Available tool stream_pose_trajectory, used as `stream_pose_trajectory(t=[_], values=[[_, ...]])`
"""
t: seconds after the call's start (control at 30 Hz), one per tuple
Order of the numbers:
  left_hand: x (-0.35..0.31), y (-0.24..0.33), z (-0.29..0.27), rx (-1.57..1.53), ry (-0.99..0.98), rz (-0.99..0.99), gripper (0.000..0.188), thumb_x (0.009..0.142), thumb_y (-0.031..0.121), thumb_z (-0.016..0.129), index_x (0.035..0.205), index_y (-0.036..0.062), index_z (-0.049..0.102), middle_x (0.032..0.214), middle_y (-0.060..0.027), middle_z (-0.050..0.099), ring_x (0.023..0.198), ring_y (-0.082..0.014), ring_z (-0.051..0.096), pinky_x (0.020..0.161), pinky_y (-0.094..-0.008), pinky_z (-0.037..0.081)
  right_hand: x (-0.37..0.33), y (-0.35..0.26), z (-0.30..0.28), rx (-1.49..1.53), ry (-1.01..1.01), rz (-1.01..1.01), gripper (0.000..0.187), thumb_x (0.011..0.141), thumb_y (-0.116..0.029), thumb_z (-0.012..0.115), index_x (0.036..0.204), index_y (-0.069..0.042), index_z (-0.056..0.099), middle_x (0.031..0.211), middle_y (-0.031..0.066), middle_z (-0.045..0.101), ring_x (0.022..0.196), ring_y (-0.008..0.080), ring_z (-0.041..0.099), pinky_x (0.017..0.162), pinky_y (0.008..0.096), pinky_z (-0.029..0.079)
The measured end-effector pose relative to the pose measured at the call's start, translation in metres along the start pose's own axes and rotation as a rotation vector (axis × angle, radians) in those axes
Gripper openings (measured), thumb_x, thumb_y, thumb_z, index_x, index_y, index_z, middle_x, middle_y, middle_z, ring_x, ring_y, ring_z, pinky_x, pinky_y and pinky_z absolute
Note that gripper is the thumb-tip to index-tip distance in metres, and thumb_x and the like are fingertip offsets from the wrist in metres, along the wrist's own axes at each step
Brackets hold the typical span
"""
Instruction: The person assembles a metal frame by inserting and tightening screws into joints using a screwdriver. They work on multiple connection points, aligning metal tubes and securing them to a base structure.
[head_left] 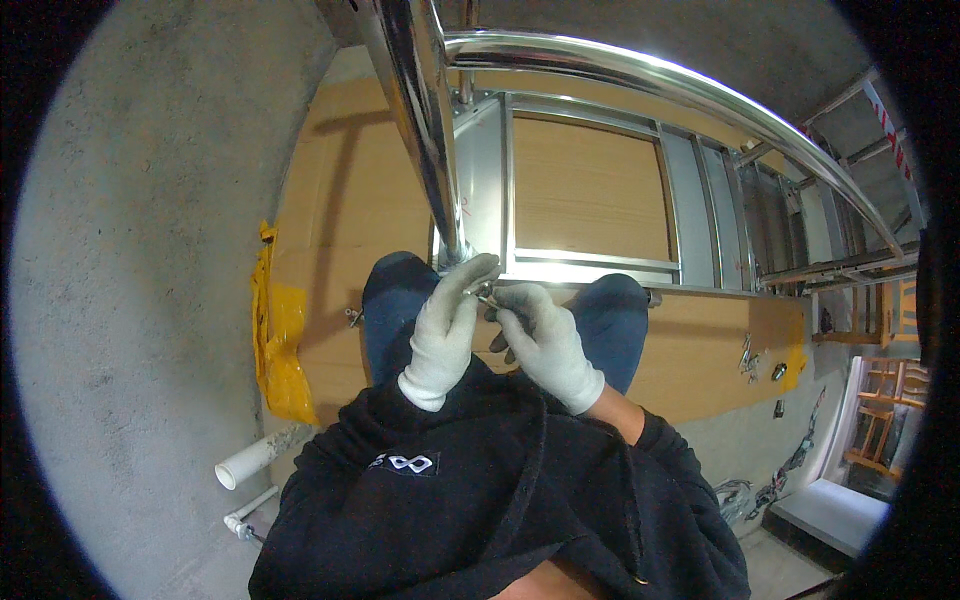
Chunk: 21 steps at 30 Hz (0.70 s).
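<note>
My left hand, in a white work glove, is closed around a small shiny metal piece that looks like a bolt. Thumb and fingers of my gloved right hand pinch the same piece from the right. Glove fingers hide much of it, so its exact kind is unclear. Just beyond my left fingertips stands the foot of a polished metal post. That post rises from the near left corner of a flat silver metal frame lying in front of my knees.
Brown cardboard covers the floor beneath the frame. A curved chrome rail arches over it. Loose metal hardware lies at the right. Torn yellow plastic and a white pipe are at the left, by the concrete wall.
</note>
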<state>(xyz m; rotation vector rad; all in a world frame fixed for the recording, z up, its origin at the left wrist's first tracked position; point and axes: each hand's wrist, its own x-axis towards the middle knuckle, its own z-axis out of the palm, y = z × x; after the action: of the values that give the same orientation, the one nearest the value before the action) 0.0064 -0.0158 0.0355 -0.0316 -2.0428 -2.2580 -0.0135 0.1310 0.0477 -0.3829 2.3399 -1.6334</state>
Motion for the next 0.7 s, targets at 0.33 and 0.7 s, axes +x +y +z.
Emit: stream_pose_trajectory(t=[0.33,0.7], values=[[-0.009,0.005,0.01,-0.004,0.08,0.028,0.034,0.089,-0.005,0.04,0.121,-0.002,0.05,0.118,-0.012,0.057,0.109,-0.0196,0.054,0.095,-0.0291,0.04,0.005,-0.002,0.007,-0.063,-0.005,-0.096,0.028,0.082,-0.014,0.06,0.107,-0.005,0.053,0.084,0.0194,0.062,0.077,0.035,0.062,0.066,0.0402,0.051],[-0.006,0.01,0.004,-0.103,0.095,0.015,0.032,0.092,-0.002,0.04,0.123,-0.0004,0.049,0.116,-0.0104,0.057,0.105,-0.0163,0.055,0.089,-0.0267,0.044,0.02,0.002,-0.008,0.659,-0.2,0.258,0.048,0.077,-0.01,0.069,0.115,0.005,0.044,0.087,0.0097,0.058,0.067,0.0132,0.059,0.054,0.0238,0.05]])
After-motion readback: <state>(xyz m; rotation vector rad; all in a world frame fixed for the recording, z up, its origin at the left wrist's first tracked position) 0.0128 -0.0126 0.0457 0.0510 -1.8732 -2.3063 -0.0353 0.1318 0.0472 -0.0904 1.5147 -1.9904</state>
